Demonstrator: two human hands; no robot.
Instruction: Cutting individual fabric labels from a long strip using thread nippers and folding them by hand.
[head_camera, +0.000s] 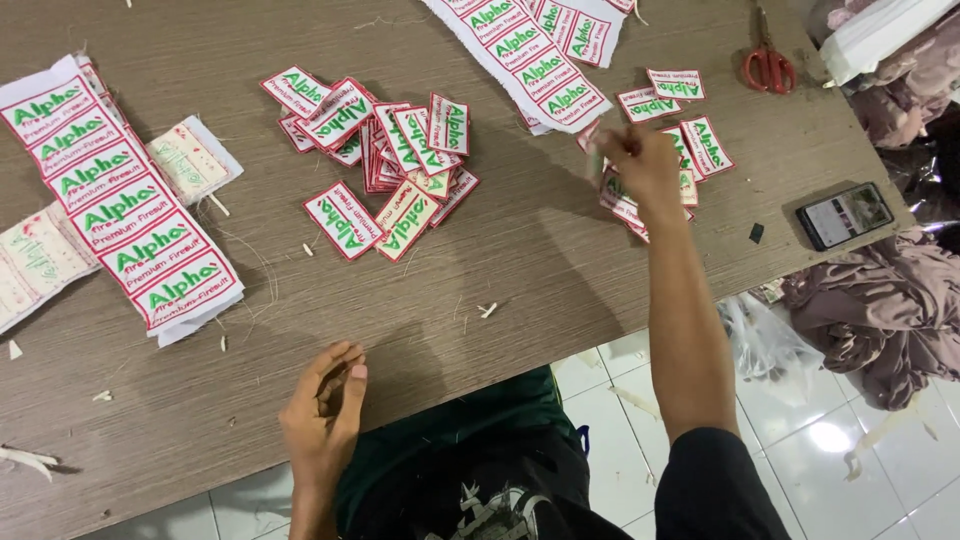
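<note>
Nearest, the left hand (325, 405) rests at the edge of the wooden surface (520, 270), fingers loosely curled, holding nothing. Farther out, the right hand (638, 160) pinches a blurred embroidered patch (596, 160) over a small patch stack (700, 150). A loose patch pile (385, 165) lies mid-surface; uncut patch strips (120, 205) lie left, red scissors (768, 62) and a phone (845, 215) right.

Bare left hand (322, 410), bare right hand (640, 160). No rings, no watch. Black short sleeve (715, 480) on right arm. Dark shirt (480, 480), pale picture on front.
</note>
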